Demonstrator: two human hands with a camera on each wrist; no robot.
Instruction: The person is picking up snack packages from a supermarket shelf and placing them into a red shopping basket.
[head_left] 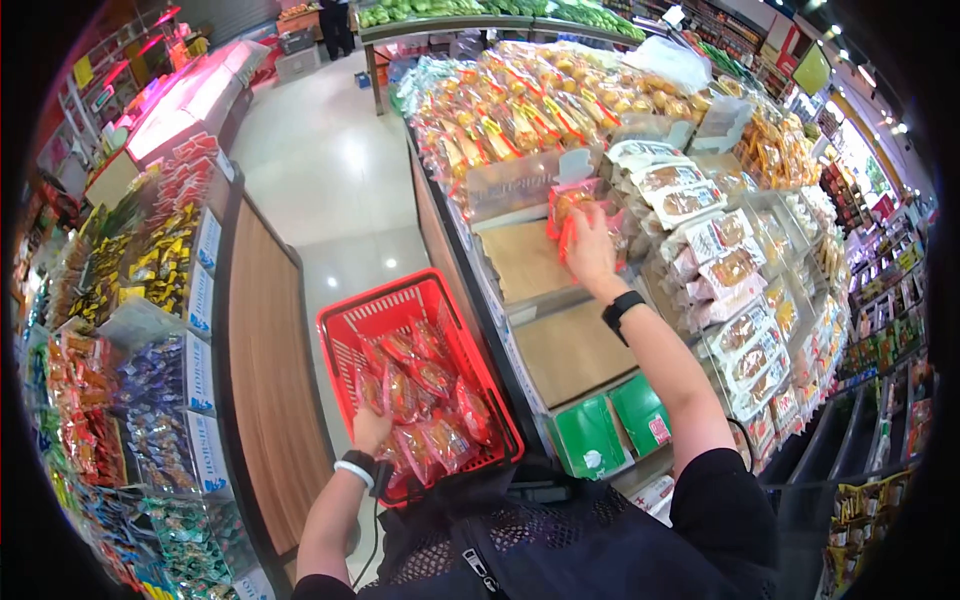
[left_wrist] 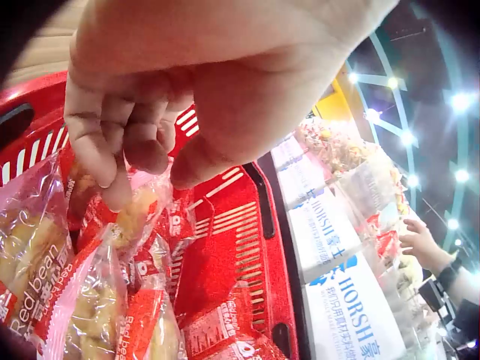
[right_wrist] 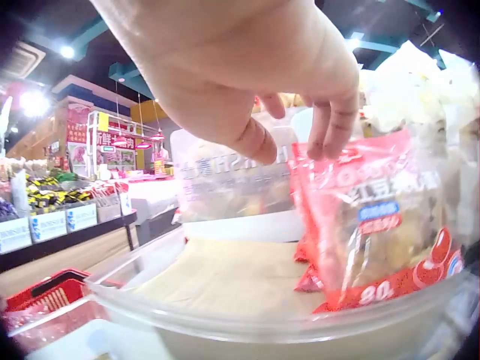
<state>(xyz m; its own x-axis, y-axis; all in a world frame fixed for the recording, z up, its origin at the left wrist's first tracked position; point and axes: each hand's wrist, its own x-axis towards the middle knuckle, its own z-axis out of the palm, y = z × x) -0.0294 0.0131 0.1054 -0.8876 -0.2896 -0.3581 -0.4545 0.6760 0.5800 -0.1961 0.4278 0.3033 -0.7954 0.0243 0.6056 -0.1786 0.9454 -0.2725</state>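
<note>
My left hand (head_left: 372,430) is inside the red basket (head_left: 335,330), at its left side. Its fingers are loosely bent over the bread packets (left_wrist: 97,300), which are clear and red and marked "Red bean". The thumb stands apart from the fingers, and the fingertips (left_wrist: 116,191) overlap one packet. My right hand (head_left: 592,245) reaches into a shelf bin with similar red packets. Its fingertips are right at the top edge of one upright red bean bread packet (right_wrist: 382,217), with a gap between thumb and fingers. More red packet edges show behind that one.
Beside that bin lie white-wrapped breads (head_left: 690,190). Clear dividers (head_left: 530,185) and a clear front rim (right_wrist: 225,326) edge the bin. Green boxes (head_left: 590,435) sit nearer me. A snack shelf (head_left: 180,300) runs along the left, with a tiled aisle (head_left: 330,180) between.
</note>
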